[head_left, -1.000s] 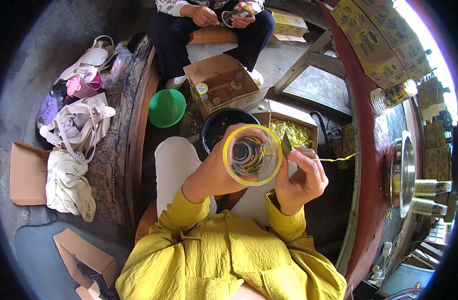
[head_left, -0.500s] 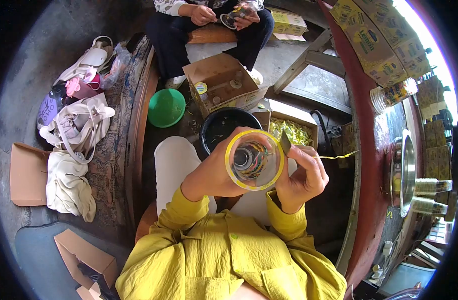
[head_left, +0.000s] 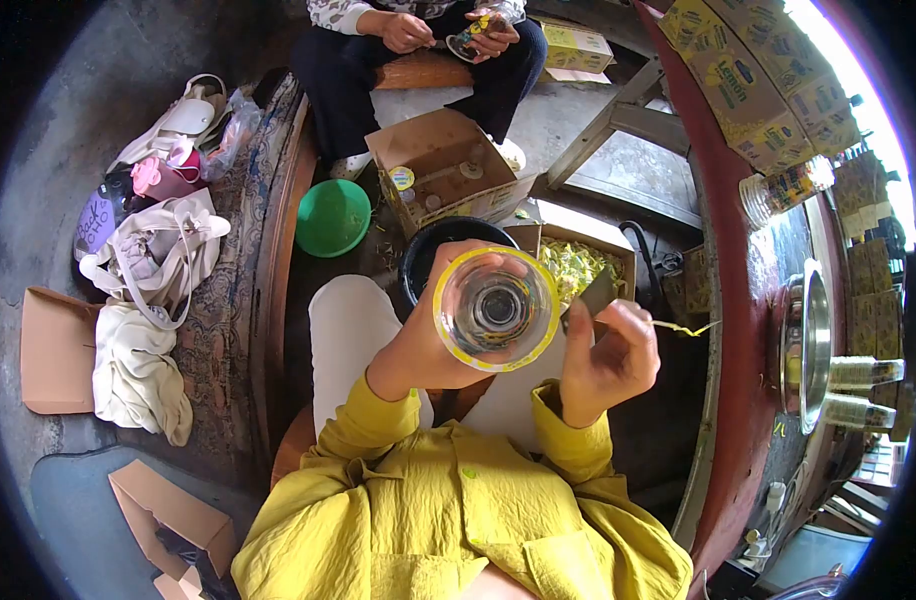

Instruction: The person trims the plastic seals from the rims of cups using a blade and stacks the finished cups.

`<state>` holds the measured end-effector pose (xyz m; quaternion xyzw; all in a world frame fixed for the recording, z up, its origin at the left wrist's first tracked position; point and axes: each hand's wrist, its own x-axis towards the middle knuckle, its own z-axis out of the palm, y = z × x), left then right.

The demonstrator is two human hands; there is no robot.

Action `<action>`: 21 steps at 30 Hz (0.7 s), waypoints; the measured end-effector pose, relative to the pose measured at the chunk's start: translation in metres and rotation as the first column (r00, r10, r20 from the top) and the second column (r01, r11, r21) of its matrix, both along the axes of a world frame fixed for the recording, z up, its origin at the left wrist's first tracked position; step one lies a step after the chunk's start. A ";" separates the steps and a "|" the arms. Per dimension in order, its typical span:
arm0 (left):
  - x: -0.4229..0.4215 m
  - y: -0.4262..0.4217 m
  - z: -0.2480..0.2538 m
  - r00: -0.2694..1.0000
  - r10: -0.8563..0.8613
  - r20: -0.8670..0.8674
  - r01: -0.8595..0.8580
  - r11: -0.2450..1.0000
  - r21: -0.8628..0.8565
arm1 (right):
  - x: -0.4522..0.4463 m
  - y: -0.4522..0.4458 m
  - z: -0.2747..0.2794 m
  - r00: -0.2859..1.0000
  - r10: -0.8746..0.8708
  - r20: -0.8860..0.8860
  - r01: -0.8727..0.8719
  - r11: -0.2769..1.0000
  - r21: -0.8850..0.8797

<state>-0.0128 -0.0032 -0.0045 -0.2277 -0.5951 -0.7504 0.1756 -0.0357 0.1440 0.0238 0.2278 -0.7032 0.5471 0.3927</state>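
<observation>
My left hand [head_left: 428, 345] is wrapped round a clear plastic cup [head_left: 496, 309] with a yellow rim, its open mouth facing the camera. Just right of the rim, my right hand [head_left: 610, 360] pinches a small dark blade [head_left: 597, 292] between thumb and fingers. A thin yellow strip [head_left: 686, 327] sticks out to the right from behind those fingers. Below the hands stands a dark bowl [head_left: 418, 262], partly hidden by my left hand. A carton of yellow-green shreds [head_left: 575, 262] lies behind the blade.
Across from me a seated person [head_left: 408, 32] holds another cup. An open cardboard box [head_left: 443, 165] with several cups and a green basin [head_left: 333, 217] stand between us. Bags [head_left: 163, 240] lie on the left bench; a metal tray [head_left: 813, 348] is at the right.
The cup has moved slightly left and turned, so its mouth faces the camera more squarely. The blade has come away from the rim, and my right fingers have shifted around it.
</observation>
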 end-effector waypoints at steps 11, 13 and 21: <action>-0.003 -0.006 0.002 0.991 0.129 -0.043 -0.135 0.976 -0.171 | -0.156 0.108 -0.168 0.640 0.166 0.751 -0.207 0.978 -0.041; -0.003 -0.006 0.002 0.988 0.145 -0.057 -0.153 0.968 -0.198 | -0.177 0.128 -0.200 0.567 0.084 0.819 -0.231 0.971 0.060; -0.013 -0.004 0.007 0.975 0.204 -0.089 -0.222 0.914 -0.340 | -0.216 0.164 -0.254 0.226 0.056 0.973 -0.199 0.980 -0.011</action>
